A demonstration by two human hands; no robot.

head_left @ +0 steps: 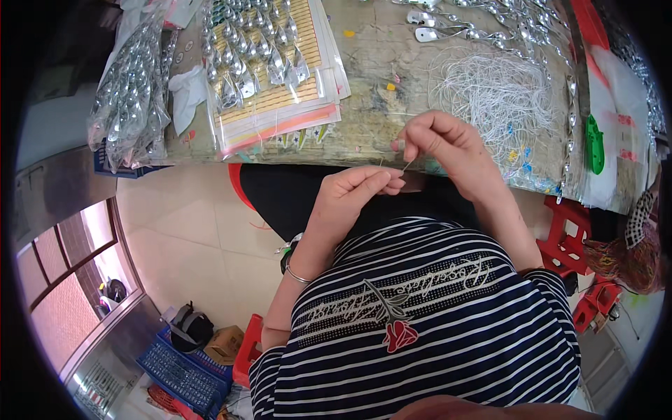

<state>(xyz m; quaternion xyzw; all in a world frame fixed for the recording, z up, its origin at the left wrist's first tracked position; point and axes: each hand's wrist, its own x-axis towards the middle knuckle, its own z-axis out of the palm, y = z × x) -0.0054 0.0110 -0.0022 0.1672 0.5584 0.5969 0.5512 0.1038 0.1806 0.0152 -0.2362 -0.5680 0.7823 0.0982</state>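
Both of my hands meet at the table's near edge, above my lap. My left hand [355,194] is closed in a pinch, thumb against forefinger. From its fingertips a short, thin strand [407,166] runs up toward my right hand [456,149]. The right hand's thumb and forefinger are pressed together, its other fingers curled; the strand is too fine to tell whether it is thread or wire. Just beyond the right hand lies a loose heap of white string [498,91]. Left of it, shiny twisted metal pieces [262,52] rest in rows on a slatted mat [280,105].
A clear plastic bag of metal pieces [133,94] hangs over the table's left edge. More twisted metal pieces [483,31] lie at the back right. Green thread snips [594,145] sit near the right edge. Red stools [565,234] and blue crates [183,374] stand on the floor.
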